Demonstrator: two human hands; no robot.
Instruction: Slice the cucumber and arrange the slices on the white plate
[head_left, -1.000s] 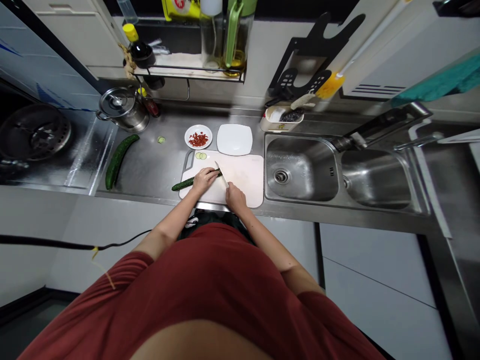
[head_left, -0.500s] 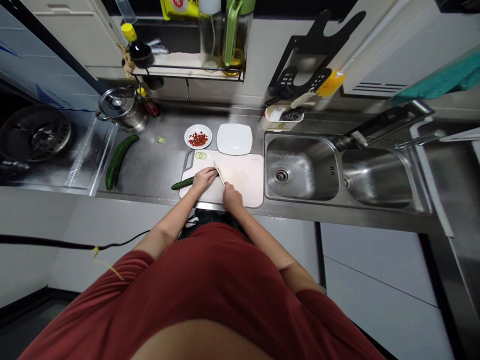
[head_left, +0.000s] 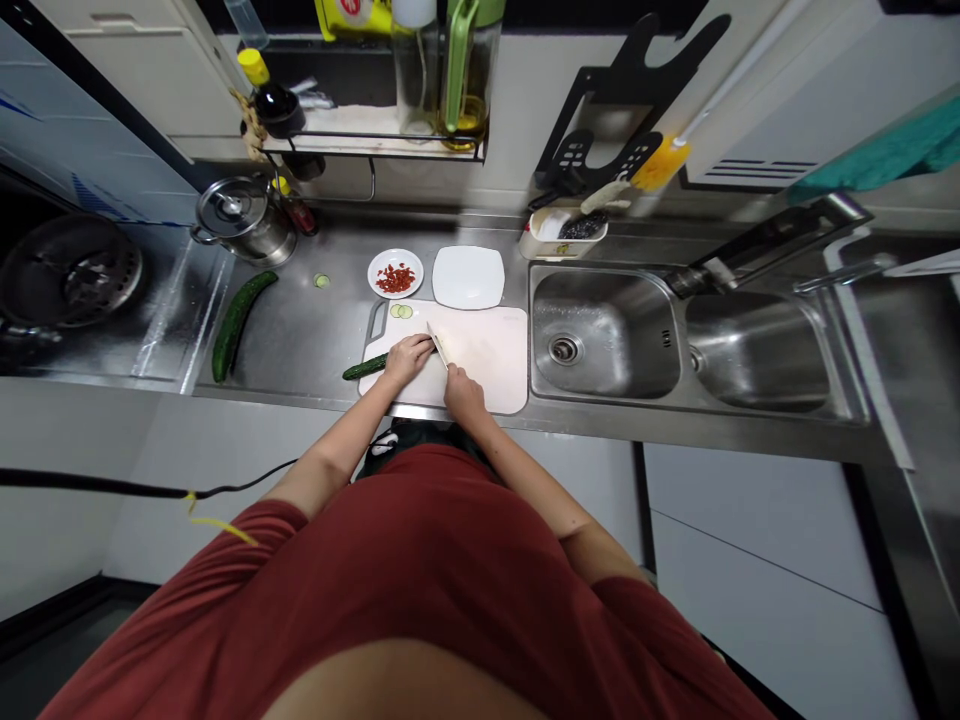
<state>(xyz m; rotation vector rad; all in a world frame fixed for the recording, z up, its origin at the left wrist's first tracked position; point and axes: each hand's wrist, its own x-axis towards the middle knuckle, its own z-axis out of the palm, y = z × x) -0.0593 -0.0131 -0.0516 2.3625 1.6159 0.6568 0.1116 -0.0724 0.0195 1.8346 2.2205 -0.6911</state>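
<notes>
My left hand (head_left: 409, 358) is closed over a cucumber (head_left: 365, 368), whose left end sticks out past the edge of the white cutting board (head_left: 487, 370). In my right hand (head_left: 463, 393) is a knife (head_left: 438, 345), its blade angled up and left against the cucumber's right end. The cut face is mostly hidden by the blade and fingers. A few pale cucumber slices (head_left: 402, 312) lie on the board's upper left. Just behind the board stand a small white plate (head_left: 396, 274) of chopped red pieces and a white square plate (head_left: 469, 278).
A whole cucumber (head_left: 241, 322) and a cucumber piece (head_left: 322, 281) lie on the steel counter at left. A lidded pot (head_left: 238, 220) stands behind them, near a wok (head_left: 71, 270). The double sink (head_left: 607, 335) adjoins the board's right. A bottle rack (head_left: 375, 146) overhangs the counter.
Both hands, the knife and the cucumber keep nearly the same places. The view has shifted very slightly.
</notes>
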